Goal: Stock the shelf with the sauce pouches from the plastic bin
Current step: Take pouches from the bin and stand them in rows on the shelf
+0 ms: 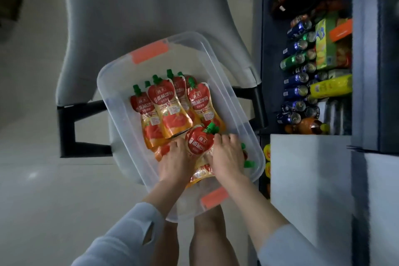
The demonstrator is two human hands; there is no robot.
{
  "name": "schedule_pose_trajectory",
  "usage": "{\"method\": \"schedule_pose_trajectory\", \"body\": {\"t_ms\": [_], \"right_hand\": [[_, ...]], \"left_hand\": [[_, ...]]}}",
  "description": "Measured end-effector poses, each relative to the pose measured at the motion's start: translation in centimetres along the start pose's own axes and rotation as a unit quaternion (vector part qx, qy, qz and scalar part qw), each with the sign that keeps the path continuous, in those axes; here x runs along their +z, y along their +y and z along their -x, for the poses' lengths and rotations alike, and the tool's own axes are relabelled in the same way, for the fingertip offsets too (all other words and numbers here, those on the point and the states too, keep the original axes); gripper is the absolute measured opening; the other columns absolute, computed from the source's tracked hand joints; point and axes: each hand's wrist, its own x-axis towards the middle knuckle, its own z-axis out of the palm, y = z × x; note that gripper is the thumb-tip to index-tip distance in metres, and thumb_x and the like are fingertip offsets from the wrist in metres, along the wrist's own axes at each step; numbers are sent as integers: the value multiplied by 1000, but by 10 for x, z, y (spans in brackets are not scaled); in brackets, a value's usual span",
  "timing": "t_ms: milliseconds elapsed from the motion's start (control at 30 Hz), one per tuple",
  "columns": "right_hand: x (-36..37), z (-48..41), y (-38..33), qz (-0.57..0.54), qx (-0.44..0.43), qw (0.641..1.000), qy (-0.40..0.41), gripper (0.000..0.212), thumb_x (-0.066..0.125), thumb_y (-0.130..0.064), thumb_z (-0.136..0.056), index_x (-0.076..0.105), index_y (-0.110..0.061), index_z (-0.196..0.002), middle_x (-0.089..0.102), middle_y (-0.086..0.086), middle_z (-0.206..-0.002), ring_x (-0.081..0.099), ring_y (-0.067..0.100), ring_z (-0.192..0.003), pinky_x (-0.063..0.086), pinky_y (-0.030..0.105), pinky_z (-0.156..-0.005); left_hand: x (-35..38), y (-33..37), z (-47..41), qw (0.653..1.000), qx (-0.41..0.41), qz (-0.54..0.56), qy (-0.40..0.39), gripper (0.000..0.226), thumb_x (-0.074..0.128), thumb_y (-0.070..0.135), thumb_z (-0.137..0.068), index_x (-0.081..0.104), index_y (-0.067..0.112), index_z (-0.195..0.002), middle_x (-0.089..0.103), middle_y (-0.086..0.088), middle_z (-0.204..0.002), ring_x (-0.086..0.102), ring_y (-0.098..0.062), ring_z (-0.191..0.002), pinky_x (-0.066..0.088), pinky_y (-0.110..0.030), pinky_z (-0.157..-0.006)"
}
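A clear plastic bin (112,75) with orange latches sits on a grey chair and holds several red-and-gold sauce pouches (170,106) with green caps. Both my hands are inside its near end. My left hand (174,162) and my right hand (226,155) grip the two sides of a small bunch of pouches (197,142), whose caps stick up between my hands. More pouches lie flat toward the bin's far side. The shelf (364,60) stands to the right.
The grey chair (138,11) with black armrests carries the bin. The shelf on the right holds rows of drink cans (298,88), yellow and green packs and an orange bottle. A pale shelf board (311,179) juts out close to my right forearm.
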Motion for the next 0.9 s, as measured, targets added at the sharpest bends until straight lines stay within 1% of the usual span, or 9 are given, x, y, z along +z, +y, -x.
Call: {"method": "schedule_pose_trajectory", "body": {"t_ms": [133,267,367,433,500,567,600,767,900], "right_hand": [[-11,-9,0,-99,23,994,-44,49,72,-36,-88,55,-16,-129,62,6,-129,51,27,-119,41,39,-103],[-36,-20,-5,-253,57,959,-115,33,80,-23,-82,63,-23,-111,67,2,-116,60,23,-103,49,34,-80],[-60,-33,-6,-322,64,940,-91,27,78,-15,-81,66,-29,-100,66,-5,-115,59,18,-98,48,31,-78],[-73,-42,-7,-367,62,928,-16,29,78,-19,-82,65,-30,-105,65,-10,-110,63,16,-100,55,35,-82],[-78,-49,-14,-469,50,882,16,38,76,-34,-84,61,-30,-118,66,-12,-109,65,9,-98,56,31,-82],[-70,-55,-22,-579,46,813,-47,55,72,-45,-87,51,-30,-136,64,-7,-122,65,8,-103,56,33,-90],[-63,-56,-25,-589,39,804,-77,60,71,-42,-89,46,-29,-141,60,-4,-132,64,9,-108,55,35,-94],[-17,-51,-36,-298,-31,953,-48,79,82,-40,-76,43,-18,-141,43,4,-147,38,25,-139,35,44,-115],[-9,-55,-50,-246,-25,969,-14,73,80,-42,-75,46,-14,-134,48,5,-141,37,28,-136,32,43,-116]], "left_hand": [[-24,-4,14,996,0,67,55,41,58,45,-89,46,18,-117,61,-6,-114,63,-29,-90,44,-34,-67],[-63,-2,22,978,-35,179,106,47,62,44,-88,44,17,-122,59,3,-112,60,-21,-92,44,-30,-70],[-79,-4,20,969,-47,211,120,47,64,36,-88,41,16,-124,54,11,-100,52,-12,-81,41,-25,-65],[-84,-7,18,964,-57,226,124,49,65,34,-88,39,17,-126,53,12,-99,51,-10,-80,41,-24,-65],[-87,-9,15,960,-65,240,125,55,66,33,-88,37,18,-132,56,10,-105,54,-11,-84,43,-26,-70],[-87,-10,14,957,-69,252,127,60,67,32,-87,35,18,-135,62,4,-113,60,-17,-92,46,-28,-74],[-87,-9,14,956,-70,252,130,61,68,32,-87,35,18,-136,63,1,-117,63,-21,-96,46,-28,-74],[-84,-9,17,958,-65,240,143,62,68,32,-87,34,17,-137,64,-2,-119,64,-25,-100,49,-32,-77],[-84,-10,17,959,-58,239,143,61,68,31,-87,34,18,-136,64,-2,-120,64,-24,-101,50,-32,-79]]}}
